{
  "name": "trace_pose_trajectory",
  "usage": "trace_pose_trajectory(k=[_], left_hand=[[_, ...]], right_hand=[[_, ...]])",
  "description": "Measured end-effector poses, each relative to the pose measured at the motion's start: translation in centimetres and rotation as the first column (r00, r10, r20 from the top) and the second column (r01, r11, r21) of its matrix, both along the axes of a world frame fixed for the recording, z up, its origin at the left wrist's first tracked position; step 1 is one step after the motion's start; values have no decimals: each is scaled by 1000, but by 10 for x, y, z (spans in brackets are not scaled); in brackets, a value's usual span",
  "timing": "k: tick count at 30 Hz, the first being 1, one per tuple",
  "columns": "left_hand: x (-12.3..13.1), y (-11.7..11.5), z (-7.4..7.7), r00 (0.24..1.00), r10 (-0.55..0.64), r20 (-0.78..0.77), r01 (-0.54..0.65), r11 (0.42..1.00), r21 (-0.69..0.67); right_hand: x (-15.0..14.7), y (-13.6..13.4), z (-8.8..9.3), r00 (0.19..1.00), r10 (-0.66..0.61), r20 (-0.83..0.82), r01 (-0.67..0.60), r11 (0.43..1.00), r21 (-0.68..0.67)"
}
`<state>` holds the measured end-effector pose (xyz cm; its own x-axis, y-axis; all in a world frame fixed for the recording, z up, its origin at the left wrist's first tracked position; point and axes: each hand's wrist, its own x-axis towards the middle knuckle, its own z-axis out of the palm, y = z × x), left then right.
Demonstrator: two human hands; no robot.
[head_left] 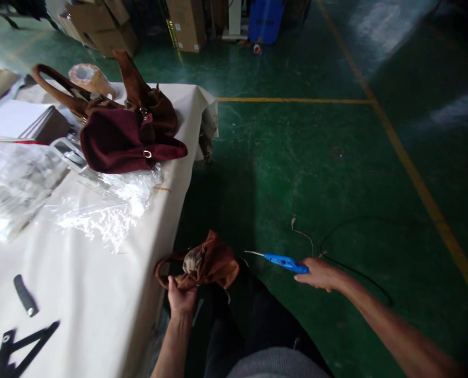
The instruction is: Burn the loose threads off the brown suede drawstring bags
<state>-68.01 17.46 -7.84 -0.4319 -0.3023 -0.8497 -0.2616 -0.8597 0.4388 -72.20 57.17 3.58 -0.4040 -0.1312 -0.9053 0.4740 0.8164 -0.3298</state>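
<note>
A small brown suede handbag (214,260) hangs just off the table's edge, over my legs. My left hand (182,296) is closed on it near its looped handle, and a tan lining shows at the opening. Out to the right, over the floor, my right hand (316,273) is wrapped round a blue hand tool (283,261) with a thin, slightly bent metal tip. That tip points left toward the handbag, with a gap between them. Loose pale threads or cords show by the bag's right end and underside.
On the cream-covered table (88,315) lie a maroon bag (114,142), brown bags (159,110), clear plastic (112,205), white sheets (16,118), a tape roll (90,79) and black straps (21,349). A dark cable (360,270) crosses the green floor. Cardboard boxes (104,29) stand behind.
</note>
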Motion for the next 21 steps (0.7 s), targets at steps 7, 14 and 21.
trace_pose_trajectory(k=[7,14,21], left_hand=[[21,-11,-14,977,-99,-186,127,981,145],[28,-18,-30,809,-119,-576,343,891,298],[22,-11,-21,894,-122,-432,233,948,215]], right_hand=[[-4,14,-15,993,-69,93,87,975,-205],[-11,43,-2,988,-114,109,134,970,-200],[-8,66,30,971,-66,230,145,927,-345]])
